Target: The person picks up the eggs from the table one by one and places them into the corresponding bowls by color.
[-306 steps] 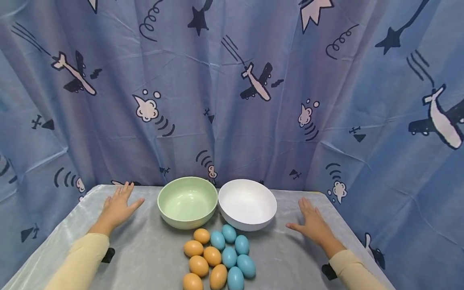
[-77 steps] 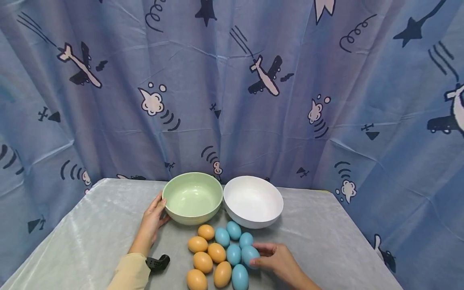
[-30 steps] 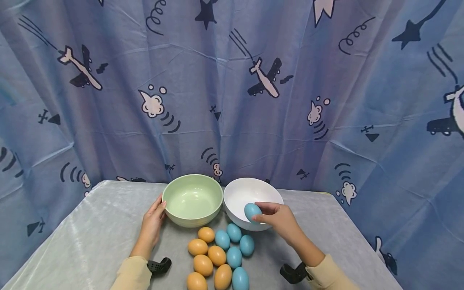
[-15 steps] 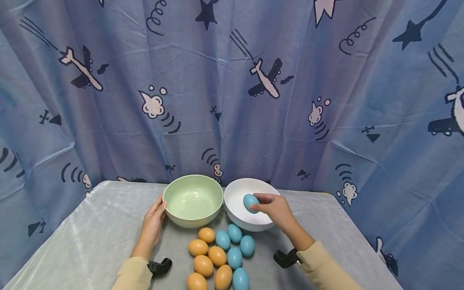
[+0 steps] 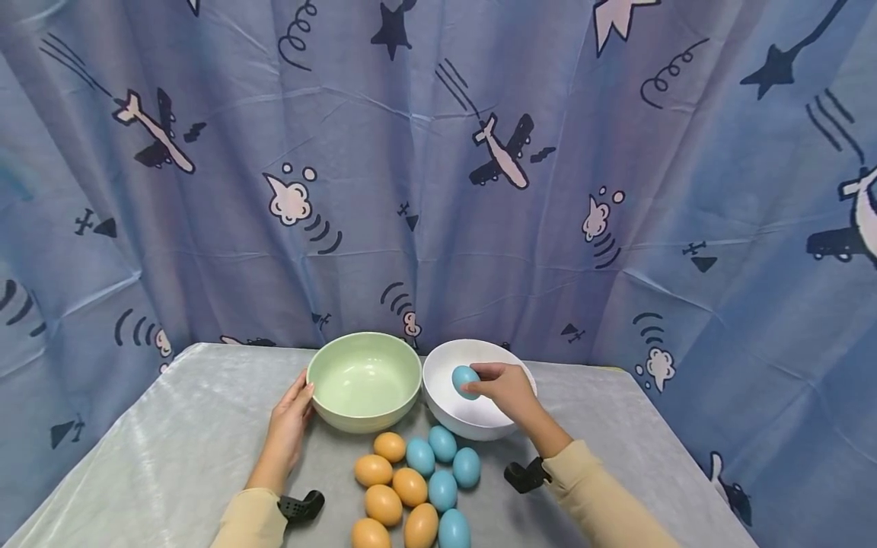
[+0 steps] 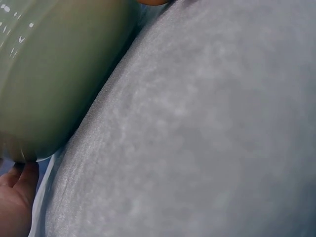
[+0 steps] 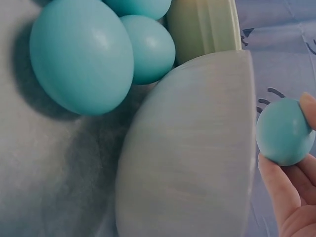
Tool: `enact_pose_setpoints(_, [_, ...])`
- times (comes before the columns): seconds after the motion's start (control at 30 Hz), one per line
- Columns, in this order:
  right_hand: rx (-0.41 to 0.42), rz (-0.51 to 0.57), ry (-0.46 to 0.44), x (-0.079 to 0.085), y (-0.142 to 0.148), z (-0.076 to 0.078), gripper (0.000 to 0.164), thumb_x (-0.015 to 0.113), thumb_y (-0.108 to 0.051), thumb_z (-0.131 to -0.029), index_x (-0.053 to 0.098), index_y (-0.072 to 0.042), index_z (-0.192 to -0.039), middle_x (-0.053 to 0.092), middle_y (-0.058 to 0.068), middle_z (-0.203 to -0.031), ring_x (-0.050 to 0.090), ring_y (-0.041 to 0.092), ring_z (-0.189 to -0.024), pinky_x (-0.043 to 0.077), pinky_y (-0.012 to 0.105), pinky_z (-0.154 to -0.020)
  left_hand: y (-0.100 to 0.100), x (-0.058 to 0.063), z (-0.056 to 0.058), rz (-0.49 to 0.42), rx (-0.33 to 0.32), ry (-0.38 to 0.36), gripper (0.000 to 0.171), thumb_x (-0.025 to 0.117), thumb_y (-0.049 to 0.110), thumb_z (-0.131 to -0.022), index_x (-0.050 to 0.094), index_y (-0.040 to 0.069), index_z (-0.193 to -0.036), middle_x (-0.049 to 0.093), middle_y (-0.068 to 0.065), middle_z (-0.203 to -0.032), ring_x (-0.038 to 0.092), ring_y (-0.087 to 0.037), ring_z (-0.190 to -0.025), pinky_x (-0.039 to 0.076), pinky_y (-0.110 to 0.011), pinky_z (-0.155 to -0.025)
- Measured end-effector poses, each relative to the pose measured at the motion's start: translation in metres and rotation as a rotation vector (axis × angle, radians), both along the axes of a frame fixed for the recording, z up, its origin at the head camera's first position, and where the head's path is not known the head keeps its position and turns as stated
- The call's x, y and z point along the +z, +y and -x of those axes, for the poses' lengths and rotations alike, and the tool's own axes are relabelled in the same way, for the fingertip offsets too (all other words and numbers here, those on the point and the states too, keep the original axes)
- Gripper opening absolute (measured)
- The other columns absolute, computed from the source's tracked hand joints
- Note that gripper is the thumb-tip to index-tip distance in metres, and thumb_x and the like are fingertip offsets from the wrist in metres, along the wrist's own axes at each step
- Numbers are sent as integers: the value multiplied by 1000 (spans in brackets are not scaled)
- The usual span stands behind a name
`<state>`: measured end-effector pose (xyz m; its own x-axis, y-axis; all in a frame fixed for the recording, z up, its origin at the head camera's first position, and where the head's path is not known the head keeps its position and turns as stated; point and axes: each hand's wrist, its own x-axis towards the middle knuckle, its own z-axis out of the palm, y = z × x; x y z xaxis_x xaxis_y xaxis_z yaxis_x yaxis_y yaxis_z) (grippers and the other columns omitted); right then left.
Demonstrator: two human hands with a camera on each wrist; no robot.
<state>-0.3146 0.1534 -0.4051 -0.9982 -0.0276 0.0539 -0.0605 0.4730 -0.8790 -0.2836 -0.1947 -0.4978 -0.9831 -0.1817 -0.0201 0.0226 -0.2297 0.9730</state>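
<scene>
Over the white bowl (image 5: pixel 479 426) my right hand (image 5: pixel 510 392) pinches a blue egg (image 5: pixel 465 382) between thumb and fingers. The right wrist view shows the pinched egg (image 7: pixel 284 132) past the bowl's rim, fingertips around its side. My left hand (image 5: pixel 286 426) holds the left side of the pale green bowl (image 5: pixel 363 415), its thumb at the rim. From the left wrist, fingers (image 6: pixel 27 180) press against the bowl's glossy outer wall. In front of the bowls lie several orange eggs (image 5: pixel 384 504) on the left and several blue eggs (image 5: pixel 442 490) on the right, close together.
Both bowls stand side by side at the back of a table with a grey cloth (image 5: pixel 171 457). A blue patterned curtain (image 5: pixel 438 190) hangs right behind them. Black wrist devices (image 5: pixel 526 476) sit on both forearms.
Over the last seconds, my right hand picked the blue egg from the right of the group and carried it over the white bowl, lately shifting slightly left. My left hand stays at the green bowl.
</scene>
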Motion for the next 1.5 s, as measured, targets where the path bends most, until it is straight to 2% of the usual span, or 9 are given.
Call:
enact_pose_setpoints(0.2, [1, -1, -6, -6, -6, 7, 44, 83, -18, -78, 72, -2, -118, 72, 15, -119, 67, 31, -114, 54, 47, -101, 1, 1, 0, -5, 2, 4, 59, 42, 25, -108, 19, 10, -159, 14, -5, -167, 20, -27, -153, 19, -43, -128])
enact_pose_setpoints(0.53, [-42, 18, -61, -19, -10, 22, 44, 84, -22, -78, 74, -3, -116, 73, 16, -118, 68, 30, -112, 57, 43, -97, 0, -1, 3, -2, 5, 0, 59, 42, 26, -108, 18, 9, -159, 14, -6, -168, 20, -28, -153, 19, -44, -128])
enact_pose_setpoints(0.87, [-75, 68, -112, -28, -13, 32, 42, 83, -17, -79, 72, 1, -115, 71, 20, -120, 70, 31, -108, 60, 37, -93, 0, -1, 3, -12, 2, 10, 60, 43, 27, -107, 18, 9, -159, 13, -5, -168, 19, -28, -153, 18, -43, -128])
enact_pose_setpoints(1.17, [-82, 6, -159, -32, -13, 34, 44, 83, -18, -79, 72, 0, -117, 70, 19, -123, 71, 31, -106, 60, 38, -93, 1, -4, 3, -15, 1, 12, 59, 42, 25, -108, 19, 8, -159, 15, -6, -167, 19, -25, -153, 19, -42, -128])
enact_pose_setpoints(1.4, [-88, -90, -146, -37, -9, 41, 45, 85, -20, -75, 74, -3, -115, 72, 17, -119, 73, 26, -94, 60, 34, -85, 1, -3, 3, -20, 8, 24, 61, 44, 27, -107, 19, 7, -159, 15, -7, -167, 18, -27, -153, 19, -44, -128])
enact_pose_setpoints(1.5, [-81, -94, -142, -40, -8, 44, 45, 85, -19, -75, 74, -2, -114, 72, 17, -119, 73, 25, -92, 60, 33, -84, 1, -4, 3, -19, 7, 23, 61, 44, 27, -107, 19, 7, -159, 15, -7, -167, 18, -26, -154, 19, -43, -128])
